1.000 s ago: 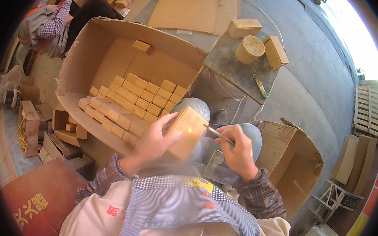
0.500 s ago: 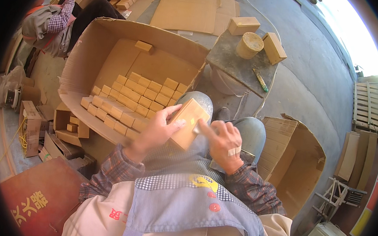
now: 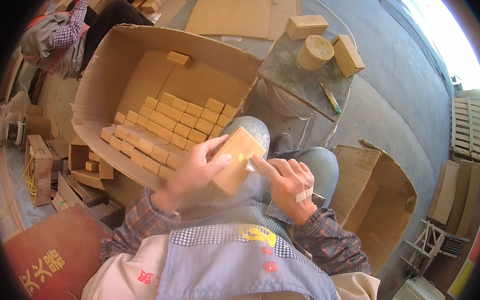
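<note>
My left hand (image 3: pixel 195 166) grips a light wooden block (image 3: pixel 234 171) by its left side, thumb on the upper face, above my lap. A small pale yellow diamond marks that face. At the block's right edge, my right hand (image 3: pixel 291 186) pinches a small whitish piece (image 3: pixel 252 166), too small to name, with the index finger stretched along it. A strip of tape crosses the back of this hand. Under its wrist a dark, flat-edged thing (image 3: pixel 276 213) shows in part; whether the hand touches it is hidden.
Left of my knees, a large carton (image 3: pixel 105 78) holds rows of wooden blocks (image 3: pixel 168 116). A small table (image 3: pixel 279 65) ahead bears a round tub (image 3: pixel 315 52), two wooden boxes and a green-handled tool (image 3: pixel 330 97). Another carton (image 3: pixel 358 172) stands right. A co-worker (image 3: pixel 58 37) sits far left.
My right hand has shifted slightly right and down, and the whitish piece shows more clearly at the block's edge. The left hand keeps its hold on the block. The view has shifted slightly.
</note>
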A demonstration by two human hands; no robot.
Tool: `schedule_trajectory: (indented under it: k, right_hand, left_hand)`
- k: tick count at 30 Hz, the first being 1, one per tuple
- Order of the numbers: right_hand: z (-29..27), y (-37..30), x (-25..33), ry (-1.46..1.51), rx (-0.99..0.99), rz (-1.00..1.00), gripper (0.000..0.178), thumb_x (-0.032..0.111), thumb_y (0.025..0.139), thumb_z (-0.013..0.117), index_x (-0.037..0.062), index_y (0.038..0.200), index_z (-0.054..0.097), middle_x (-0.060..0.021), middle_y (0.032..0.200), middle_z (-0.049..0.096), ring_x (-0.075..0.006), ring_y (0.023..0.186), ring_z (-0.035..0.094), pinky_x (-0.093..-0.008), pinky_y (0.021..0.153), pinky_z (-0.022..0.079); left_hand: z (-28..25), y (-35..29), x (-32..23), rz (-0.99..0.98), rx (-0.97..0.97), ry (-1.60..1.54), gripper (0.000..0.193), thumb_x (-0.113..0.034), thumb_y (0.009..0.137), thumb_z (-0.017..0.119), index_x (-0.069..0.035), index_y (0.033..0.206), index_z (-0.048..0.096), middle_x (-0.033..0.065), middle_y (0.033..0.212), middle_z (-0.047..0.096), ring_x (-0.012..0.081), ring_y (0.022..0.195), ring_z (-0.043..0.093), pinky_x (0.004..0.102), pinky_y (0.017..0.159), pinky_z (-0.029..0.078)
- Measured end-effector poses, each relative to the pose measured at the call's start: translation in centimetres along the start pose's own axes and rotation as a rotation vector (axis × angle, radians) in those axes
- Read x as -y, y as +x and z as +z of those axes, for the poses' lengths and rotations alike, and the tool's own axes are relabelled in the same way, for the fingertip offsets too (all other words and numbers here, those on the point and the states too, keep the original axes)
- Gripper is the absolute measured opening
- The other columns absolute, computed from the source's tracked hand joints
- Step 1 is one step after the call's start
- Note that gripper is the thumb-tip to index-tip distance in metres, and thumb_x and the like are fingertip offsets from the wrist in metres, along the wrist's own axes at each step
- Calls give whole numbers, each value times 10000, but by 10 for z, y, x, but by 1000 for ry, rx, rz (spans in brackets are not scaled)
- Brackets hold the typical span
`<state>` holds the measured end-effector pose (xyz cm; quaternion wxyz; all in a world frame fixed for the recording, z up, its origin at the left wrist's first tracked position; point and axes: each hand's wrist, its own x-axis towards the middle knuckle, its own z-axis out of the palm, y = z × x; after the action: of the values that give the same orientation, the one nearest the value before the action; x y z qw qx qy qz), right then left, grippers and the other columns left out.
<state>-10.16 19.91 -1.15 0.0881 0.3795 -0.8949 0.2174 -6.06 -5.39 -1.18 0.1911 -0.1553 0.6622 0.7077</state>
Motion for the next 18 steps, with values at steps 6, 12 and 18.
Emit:
schedule_trajectory:
  k: [6, 12, 18]
  right_hand:
    - [8, -4, 2, 33, 84, -55, 491, 79, 770, 689, 209, 1242, 729, 20, 841, 593, -173, 733, 567, -346, 660, 462]
    - [6, -5, 9, 34, 45, -23, 478, 47, 758, 676, 202, 1205, 751, 27, 849, 622, -178, 726, 568, -342, 655, 469]
    - [4, 1, 17, 52, 3, 1, 469, 104, 770, 744, 176, 1234, 742, -13, 848, 584, -214, 767, 604, -362, 658, 512]
  left_hand:
    - [1, 1, -1, -12, 0, -35, 645, -194, 991, 700, 98, 1515, 463, 161, 1305, 679, 157, 1135, 657, 309, 977, 543]
    - [2, 2, 2, 1, -10, -9, 649, -192, 988, 702, 102, 1514, 462, 171, 1320, 672, 166, 1147, 656, 312, 983, 540]
    - [5, 1, 11, 24, -39, 5, 650, -191, 984, 700, 103, 1513, 464, 184, 1319, 674, 181, 1153, 656, 321, 989, 536]
